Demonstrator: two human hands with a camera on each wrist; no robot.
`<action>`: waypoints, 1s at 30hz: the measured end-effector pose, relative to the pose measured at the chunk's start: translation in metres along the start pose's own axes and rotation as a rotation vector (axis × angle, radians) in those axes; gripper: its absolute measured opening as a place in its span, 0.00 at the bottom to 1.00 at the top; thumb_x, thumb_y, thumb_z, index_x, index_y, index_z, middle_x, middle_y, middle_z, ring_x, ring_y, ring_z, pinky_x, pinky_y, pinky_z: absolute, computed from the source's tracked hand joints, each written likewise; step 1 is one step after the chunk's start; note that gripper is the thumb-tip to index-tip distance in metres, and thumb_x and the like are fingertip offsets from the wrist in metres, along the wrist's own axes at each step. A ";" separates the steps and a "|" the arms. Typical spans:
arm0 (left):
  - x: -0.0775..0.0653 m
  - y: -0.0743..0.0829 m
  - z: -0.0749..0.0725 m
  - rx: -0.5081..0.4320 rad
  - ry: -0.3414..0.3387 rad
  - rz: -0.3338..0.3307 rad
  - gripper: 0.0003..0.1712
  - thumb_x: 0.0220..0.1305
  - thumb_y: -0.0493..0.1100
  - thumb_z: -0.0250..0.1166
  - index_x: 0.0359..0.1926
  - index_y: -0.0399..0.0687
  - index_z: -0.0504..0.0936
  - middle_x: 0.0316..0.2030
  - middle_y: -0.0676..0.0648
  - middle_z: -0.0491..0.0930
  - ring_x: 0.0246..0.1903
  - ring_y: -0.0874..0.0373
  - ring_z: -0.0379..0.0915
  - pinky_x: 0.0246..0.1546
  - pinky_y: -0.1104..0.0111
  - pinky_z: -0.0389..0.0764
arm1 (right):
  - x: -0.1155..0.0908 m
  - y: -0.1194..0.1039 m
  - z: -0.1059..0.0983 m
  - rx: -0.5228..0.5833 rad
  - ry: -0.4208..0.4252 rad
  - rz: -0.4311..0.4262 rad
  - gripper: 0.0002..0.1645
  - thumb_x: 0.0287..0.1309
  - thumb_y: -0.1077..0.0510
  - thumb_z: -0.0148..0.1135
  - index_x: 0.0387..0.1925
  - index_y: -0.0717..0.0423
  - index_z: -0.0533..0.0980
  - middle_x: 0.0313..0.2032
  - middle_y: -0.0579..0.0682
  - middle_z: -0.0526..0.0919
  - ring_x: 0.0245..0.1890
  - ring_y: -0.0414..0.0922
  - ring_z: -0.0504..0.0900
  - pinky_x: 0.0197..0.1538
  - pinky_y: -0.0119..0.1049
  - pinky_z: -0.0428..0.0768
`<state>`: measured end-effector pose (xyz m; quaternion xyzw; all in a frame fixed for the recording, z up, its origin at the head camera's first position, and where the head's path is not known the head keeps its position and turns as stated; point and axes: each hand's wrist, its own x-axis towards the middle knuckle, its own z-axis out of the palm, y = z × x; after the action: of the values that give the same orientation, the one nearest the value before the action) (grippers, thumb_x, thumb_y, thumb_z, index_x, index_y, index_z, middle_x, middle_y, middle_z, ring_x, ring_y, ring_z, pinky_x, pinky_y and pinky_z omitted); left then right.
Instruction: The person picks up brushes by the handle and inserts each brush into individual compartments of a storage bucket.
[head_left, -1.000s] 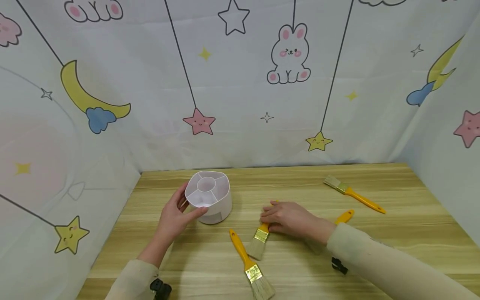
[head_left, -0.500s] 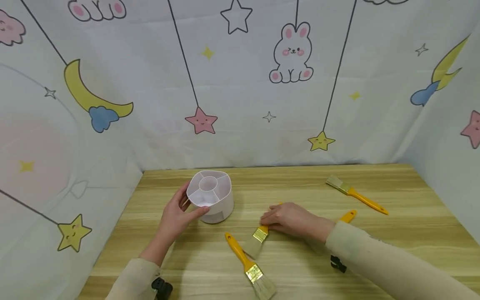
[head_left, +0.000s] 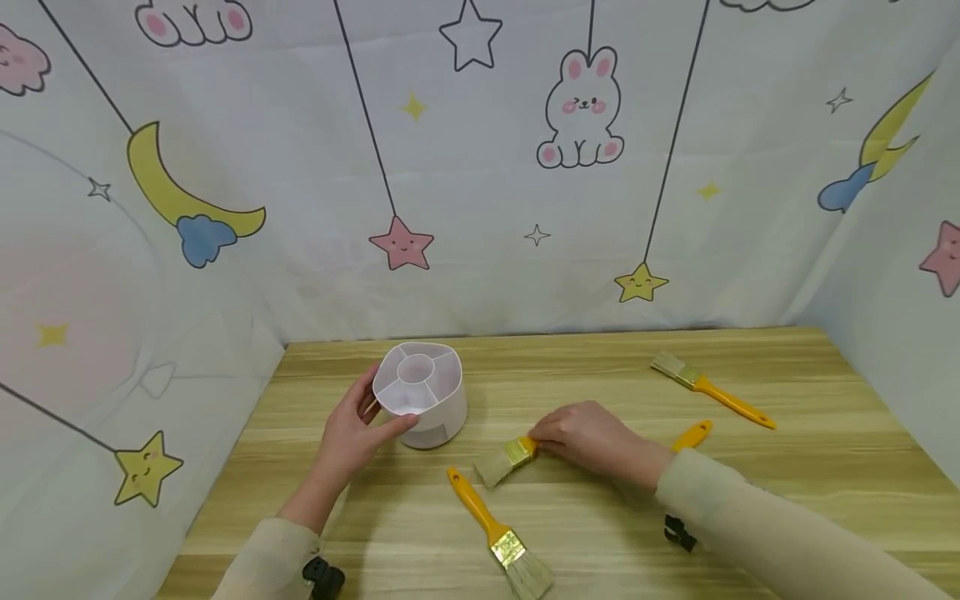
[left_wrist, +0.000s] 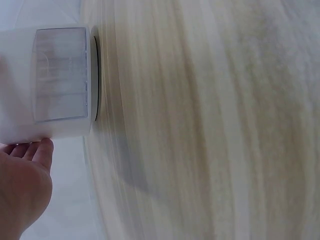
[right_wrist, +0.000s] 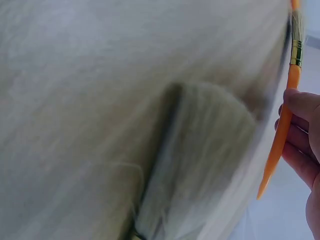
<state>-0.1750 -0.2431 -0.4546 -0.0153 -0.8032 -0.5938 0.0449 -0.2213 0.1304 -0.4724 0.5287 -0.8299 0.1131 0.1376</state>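
A white round organizer with divided compartments stands upright at the left of the table. My left hand holds its side, thumb on the front near the rim, fingers round the left. The left wrist view shows its clear panel and the fingertips at its wall. My right hand grips a paintbrush by its orange handle, bristles toward the left. In the right wrist view, thumb and fingers pinch that handle. Another paintbrush lies in front, its bristles toward the near edge.
A third paintbrush lies at the back right. Under the right forearm, an orange handle of one more brush shows, the rest hidden. Blurred bristles fill the near part of the right wrist view. A printed white cloth hangs behind the table.
The brush in my right hand has turned, its bristles swinging up and left, away from the front brush. The right-hand fingers now pinch it nearer the ferrule. My left hand stays on the organizer.
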 end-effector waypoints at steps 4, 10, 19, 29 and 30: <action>0.000 0.000 0.000 -0.008 -0.004 0.000 0.58 0.59 0.37 0.82 0.83 0.41 0.57 0.80 0.39 0.62 0.79 0.43 0.59 0.77 0.59 0.66 | 0.000 0.003 -0.007 0.066 0.028 0.092 0.10 0.65 0.60 0.76 0.48 0.53 0.91 0.44 0.47 0.93 0.45 0.42 0.91 0.50 0.39 0.91; 0.000 -0.001 0.001 -0.018 -0.005 -0.010 0.59 0.59 0.37 0.83 0.83 0.41 0.57 0.80 0.39 0.62 0.80 0.44 0.59 0.77 0.60 0.67 | 0.007 0.003 -0.020 0.223 0.088 0.233 0.12 0.65 0.61 0.75 0.49 0.55 0.91 0.44 0.49 0.93 0.43 0.45 0.92 0.46 0.39 0.92; 0.000 0.004 0.000 -0.014 -0.002 -0.010 0.58 0.59 0.36 0.82 0.83 0.40 0.58 0.79 0.38 0.63 0.79 0.44 0.61 0.78 0.60 0.66 | 0.036 -0.007 -0.041 0.576 0.125 0.465 0.14 0.71 0.56 0.71 0.54 0.53 0.89 0.47 0.47 0.92 0.45 0.42 0.91 0.49 0.33 0.91; 0.000 0.004 0.000 -0.025 -0.002 -0.011 0.58 0.59 0.36 0.82 0.83 0.41 0.58 0.79 0.38 0.63 0.79 0.44 0.61 0.78 0.60 0.66 | 0.078 -0.021 -0.058 0.892 0.168 0.639 0.18 0.71 0.52 0.72 0.57 0.53 0.88 0.49 0.48 0.91 0.48 0.43 0.89 0.49 0.37 0.91; 0.000 0.004 0.000 -0.025 -0.001 -0.011 0.58 0.59 0.35 0.82 0.83 0.41 0.58 0.79 0.38 0.63 0.79 0.44 0.61 0.78 0.60 0.66 | 0.082 -0.022 -0.059 0.919 0.179 0.639 0.18 0.71 0.52 0.72 0.58 0.53 0.88 0.50 0.48 0.91 0.48 0.44 0.89 0.51 0.39 0.91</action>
<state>-0.1745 -0.2418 -0.4512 -0.0115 -0.7958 -0.6041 0.0411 -0.2278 0.0711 -0.3875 0.2451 -0.7993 0.5431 -0.0781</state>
